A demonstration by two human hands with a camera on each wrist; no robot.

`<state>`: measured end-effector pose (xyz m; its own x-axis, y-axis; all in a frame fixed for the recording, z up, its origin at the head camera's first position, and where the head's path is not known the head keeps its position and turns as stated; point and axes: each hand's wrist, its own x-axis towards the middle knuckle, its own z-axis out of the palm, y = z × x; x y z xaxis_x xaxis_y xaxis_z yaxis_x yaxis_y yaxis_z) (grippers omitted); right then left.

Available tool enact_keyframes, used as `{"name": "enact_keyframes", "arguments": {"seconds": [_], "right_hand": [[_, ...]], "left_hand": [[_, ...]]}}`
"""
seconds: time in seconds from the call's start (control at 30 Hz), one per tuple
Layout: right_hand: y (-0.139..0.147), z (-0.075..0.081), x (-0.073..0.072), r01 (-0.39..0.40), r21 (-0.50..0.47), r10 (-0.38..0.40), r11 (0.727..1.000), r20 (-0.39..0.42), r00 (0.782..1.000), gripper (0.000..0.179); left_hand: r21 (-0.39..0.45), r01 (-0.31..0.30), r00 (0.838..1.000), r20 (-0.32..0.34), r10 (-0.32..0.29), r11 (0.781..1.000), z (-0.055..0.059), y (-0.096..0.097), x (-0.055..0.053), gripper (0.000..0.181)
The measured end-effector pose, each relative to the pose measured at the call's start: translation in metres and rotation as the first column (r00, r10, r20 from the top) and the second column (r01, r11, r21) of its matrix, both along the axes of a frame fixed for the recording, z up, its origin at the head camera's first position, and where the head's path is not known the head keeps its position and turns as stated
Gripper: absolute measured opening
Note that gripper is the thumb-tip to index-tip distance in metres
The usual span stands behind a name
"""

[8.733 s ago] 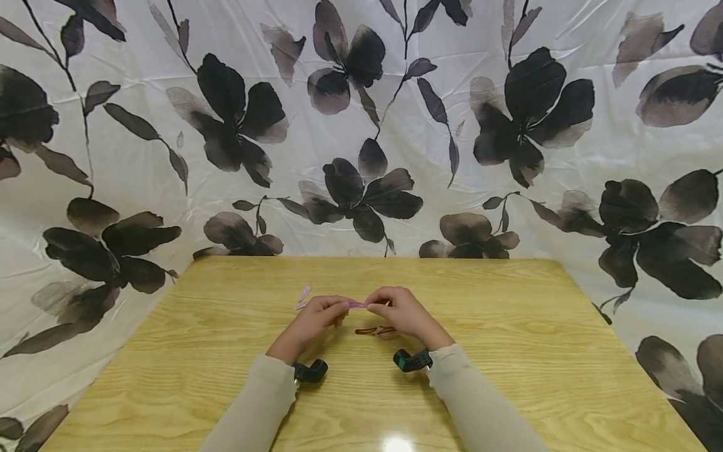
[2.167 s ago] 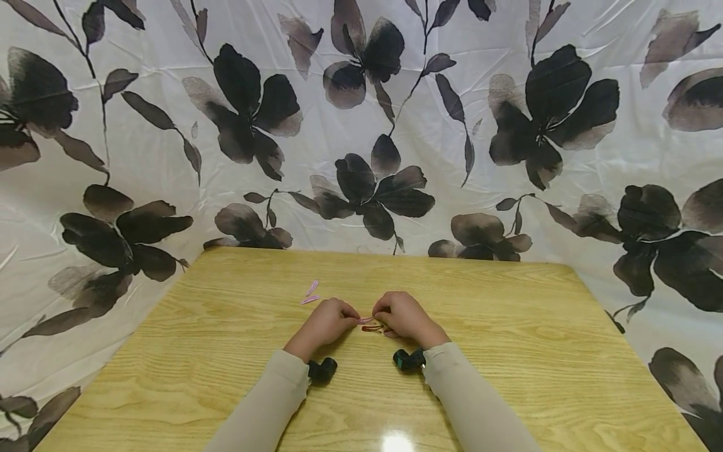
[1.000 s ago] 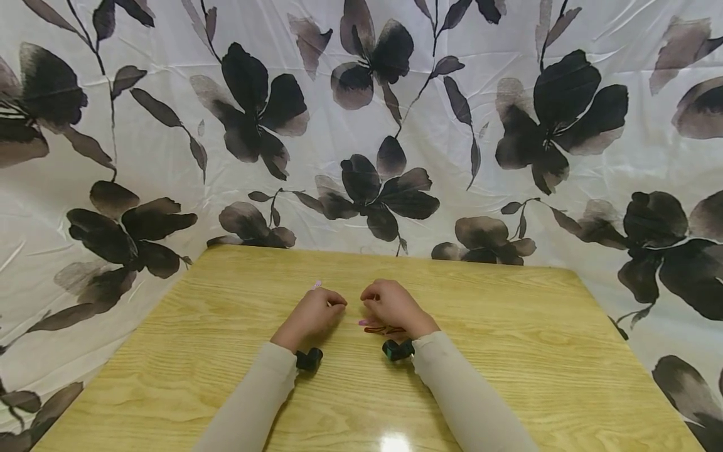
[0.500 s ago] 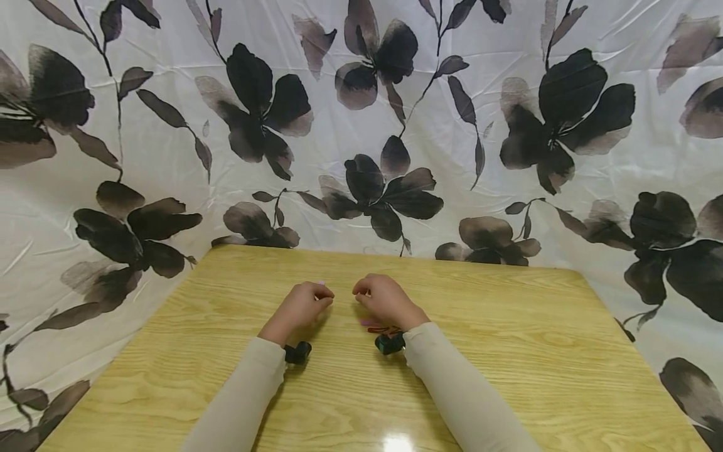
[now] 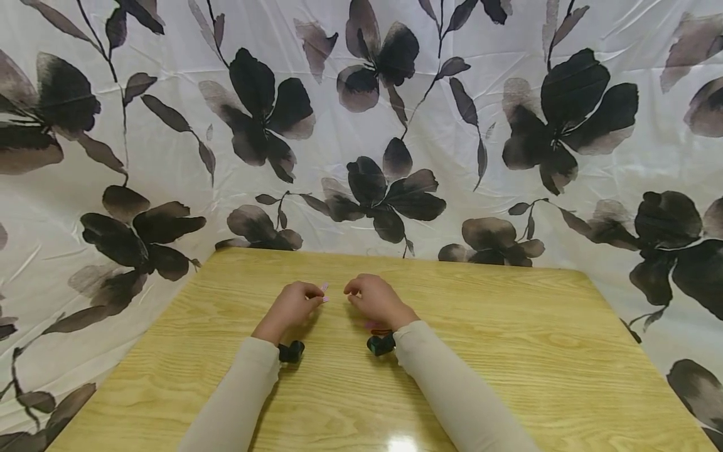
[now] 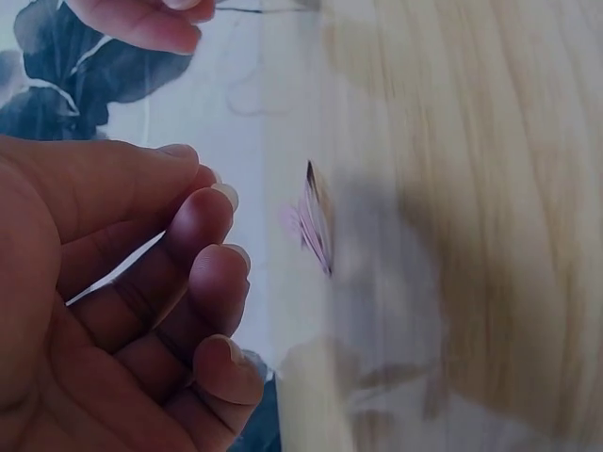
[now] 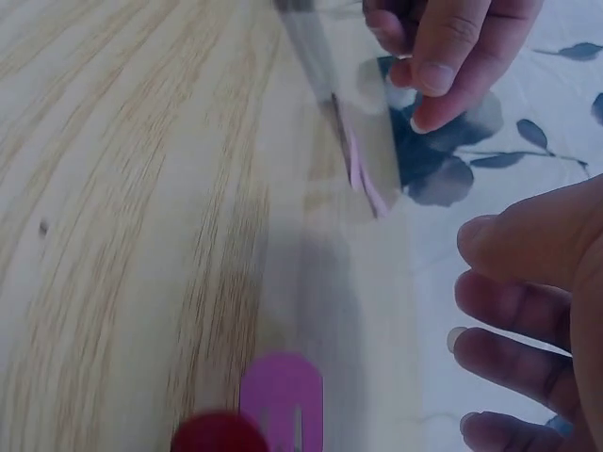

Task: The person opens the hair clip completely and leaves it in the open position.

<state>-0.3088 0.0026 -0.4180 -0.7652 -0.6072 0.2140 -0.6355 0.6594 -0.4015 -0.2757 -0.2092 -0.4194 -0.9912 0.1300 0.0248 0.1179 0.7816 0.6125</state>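
Note:
My left hand (image 5: 294, 304) hovers beside two light pink hair clips (image 5: 325, 299) on the table. In the left wrist view these clips (image 6: 318, 231) lie just beyond the loosely bent fingers (image 6: 219, 287), with nothing held. To the right, my right hand (image 5: 373, 297) is raised over the table, its fingers relaxed and free of any object. Under the right wrist lie a darker pink hair clip (image 7: 283, 386) and a red hair clip (image 7: 219, 435), partly hidden by the hand in the head view.
The wooden table (image 5: 497, 351) reaches back to a white cloth (image 5: 361, 138) printed with dark flowers. Black wrist cameras (image 5: 291, 351) sit below both hands, and light glares on the front of the table.
Earlier both hands held a pink hair clip between them; it now lies by the red one. Both hands have since moved left, the left one up to the light pink clips.

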Motion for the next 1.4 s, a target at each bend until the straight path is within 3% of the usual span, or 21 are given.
{"name": "enact_keyframes", "arguments": {"seconds": [0.53,0.73,1.17,1.4], "right_hand": [[-0.024,-0.007,-0.006,0.036,0.043,-0.036,0.998,0.007,0.999,0.020],[-0.031,-0.013,-0.009,0.066,0.063,-0.069,0.996,0.047,0.997,0.021],[-0.049,-0.014,-0.015,0.062,0.096,-0.064,0.993,0.023,0.998,0.021],[-0.054,-0.016,-0.015,0.067,0.106,-0.073,0.992,0.052,0.996,0.019]], "left_hand": [[-0.019,-0.081,0.996,0.040,0.082,0.997,-0.006,-0.013,-0.005,0.023],[0.007,-0.095,0.994,0.055,0.095,0.995,-0.012,-0.016,-0.008,0.022],[-0.031,-0.094,0.996,-0.002,0.094,0.995,-0.018,-0.022,-0.013,0.012],[-0.049,-0.104,0.994,-0.021,0.103,0.993,-0.019,-0.022,-0.013,0.010]]}}
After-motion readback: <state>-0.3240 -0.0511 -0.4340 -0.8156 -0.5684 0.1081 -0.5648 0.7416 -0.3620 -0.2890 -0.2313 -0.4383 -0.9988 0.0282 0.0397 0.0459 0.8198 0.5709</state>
